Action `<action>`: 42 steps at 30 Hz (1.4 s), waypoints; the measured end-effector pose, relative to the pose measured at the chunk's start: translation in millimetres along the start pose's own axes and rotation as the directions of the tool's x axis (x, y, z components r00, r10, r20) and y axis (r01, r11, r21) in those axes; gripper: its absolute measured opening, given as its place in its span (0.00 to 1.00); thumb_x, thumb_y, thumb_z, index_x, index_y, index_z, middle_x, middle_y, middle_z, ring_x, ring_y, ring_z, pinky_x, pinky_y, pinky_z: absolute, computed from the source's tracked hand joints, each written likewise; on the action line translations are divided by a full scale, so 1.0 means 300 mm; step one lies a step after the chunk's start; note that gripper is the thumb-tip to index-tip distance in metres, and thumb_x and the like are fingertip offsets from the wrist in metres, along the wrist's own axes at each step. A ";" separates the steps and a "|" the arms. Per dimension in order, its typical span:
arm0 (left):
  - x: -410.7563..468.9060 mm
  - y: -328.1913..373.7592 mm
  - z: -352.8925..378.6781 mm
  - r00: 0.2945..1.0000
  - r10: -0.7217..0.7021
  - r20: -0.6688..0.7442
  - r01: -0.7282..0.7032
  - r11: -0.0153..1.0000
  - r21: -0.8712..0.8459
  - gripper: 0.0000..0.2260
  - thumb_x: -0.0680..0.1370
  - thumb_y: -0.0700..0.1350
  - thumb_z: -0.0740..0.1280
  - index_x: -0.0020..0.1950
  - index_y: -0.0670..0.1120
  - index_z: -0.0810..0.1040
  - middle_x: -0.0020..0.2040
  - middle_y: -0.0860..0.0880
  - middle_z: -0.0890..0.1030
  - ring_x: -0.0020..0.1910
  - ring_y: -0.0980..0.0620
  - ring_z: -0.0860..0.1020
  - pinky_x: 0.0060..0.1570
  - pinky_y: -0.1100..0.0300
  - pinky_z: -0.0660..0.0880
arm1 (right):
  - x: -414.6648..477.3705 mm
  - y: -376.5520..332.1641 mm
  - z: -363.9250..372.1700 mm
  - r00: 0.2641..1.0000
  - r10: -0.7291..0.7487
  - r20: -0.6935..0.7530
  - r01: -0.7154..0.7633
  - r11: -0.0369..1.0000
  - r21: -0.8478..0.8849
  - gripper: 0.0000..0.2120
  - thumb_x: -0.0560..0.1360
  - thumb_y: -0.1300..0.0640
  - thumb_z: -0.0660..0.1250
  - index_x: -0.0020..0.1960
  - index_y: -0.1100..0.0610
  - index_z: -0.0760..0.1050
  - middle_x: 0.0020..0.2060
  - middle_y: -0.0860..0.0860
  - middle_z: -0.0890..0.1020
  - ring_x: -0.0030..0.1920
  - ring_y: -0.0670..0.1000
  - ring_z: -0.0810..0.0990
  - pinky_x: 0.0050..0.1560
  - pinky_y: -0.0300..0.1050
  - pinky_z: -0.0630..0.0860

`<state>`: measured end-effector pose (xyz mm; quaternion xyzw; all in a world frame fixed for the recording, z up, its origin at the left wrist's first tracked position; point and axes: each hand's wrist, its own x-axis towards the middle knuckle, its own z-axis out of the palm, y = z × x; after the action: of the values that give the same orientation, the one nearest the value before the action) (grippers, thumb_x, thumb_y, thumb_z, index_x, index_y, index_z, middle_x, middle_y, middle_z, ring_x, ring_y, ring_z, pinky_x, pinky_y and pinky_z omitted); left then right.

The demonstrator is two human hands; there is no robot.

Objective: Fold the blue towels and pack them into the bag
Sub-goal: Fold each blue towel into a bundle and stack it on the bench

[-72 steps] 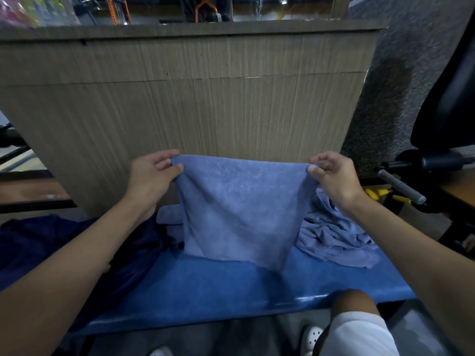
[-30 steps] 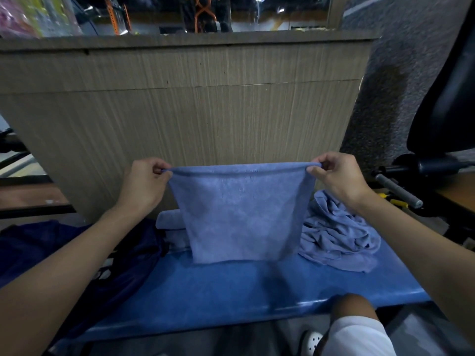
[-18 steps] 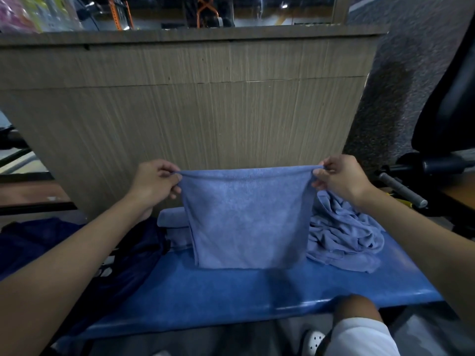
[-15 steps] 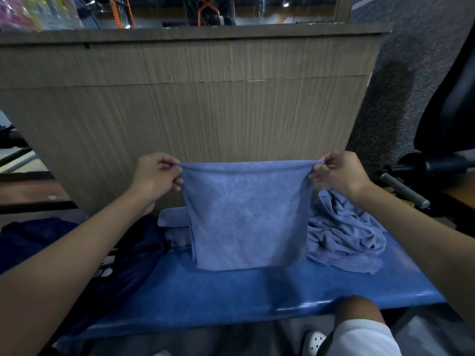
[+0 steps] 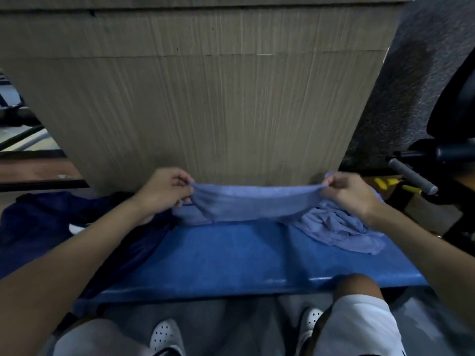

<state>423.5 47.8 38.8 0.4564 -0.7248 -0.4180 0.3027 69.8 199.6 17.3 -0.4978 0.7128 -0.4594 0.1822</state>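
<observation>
A light blue towel [image 5: 253, 204] is stretched between my hands, low over the far part of the blue bench [image 5: 244, 258]. My left hand [image 5: 164, 190] pinches its left corner and my right hand [image 5: 347, 192] pinches its right corner. Its lower edge touches the bench. A crumpled heap of blue towels [image 5: 341, 229] lies on the bench right of it, below my right hand. A dark navy bag [image 5: 59, 224] lies slumped at the bench's left end, under my left forearm.
A tall wood-grain panel [image 5: 205, 98] stands directly behind the bench. At the right are a black chair [image 5: 452, 104] and a grey handle [image 5: 411, 176]. My knees and white shoes [image 5: 167, 337] show below the bench's front edge.
Both hands have come down with the towel, from hanging upright in the air to low over the bench. The view has tilted downward.
</observation>
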 end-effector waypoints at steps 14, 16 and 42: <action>-0.144 -0.397 0.151 0.874 -0.311 0.372 0.207 0.933 0.294 0.09 0.75 0.31 0.63 0.41 0.42 0.80 0.34 0.48 0.83 0.35 0.53 0.79 0.38 0.62 0.76 | -0.240 0.311 0.173 0.866 0.267 0.422 -0.230 0.963 -0.139 0.11 0.71 0.58 0.64 0.37 0.63 0.81 0.35 0.55 0.83 0.41 0.57 0.80 0.48 0.49 0.75; -0.125 -0.417 0.181 0.905 -0.289 0.312 0.211 0.942 0.262 0.11 0.76 0.30 0.61 0.39 0.41 0.80 0.36 0.47 0.82 0.34 0.54 0.79 0.40 0.62 0.76 | -0.229 0.333 0.203 0.867 0.276 0.415 -0.244 0.961 -0.129 0.13 0.75 0.62 0.62 0.36 0.60 0.83 0.37 0.55 0.84 0.44 0.57 0.81 0.53 0.52 0.75; 0.188 -0.598 0.432 0.997 0.034 -0.073 -0.011 0.958 0.288 0.10 0.74 0.44 0.72 0.54 0.48 0.78 0.47 0.56 0.79 0.48 0.60 0.75 0.45 0.73 0.69 | 0.149 0.496 0.533 0.977 0.077 0.201 0.041 0.848 -0.528 0.19 0.75 0.57 0.69 0.65 0.50 0.75 0.58 0.47 0.79 0.62 0.55 0.72 0.59 0.52 0.65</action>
<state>368.0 -3.0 -176.7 0.5031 -0.7707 -0.2868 0.2658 84.1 96.8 -180.2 -0.5684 0.7924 -0.1872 0.1181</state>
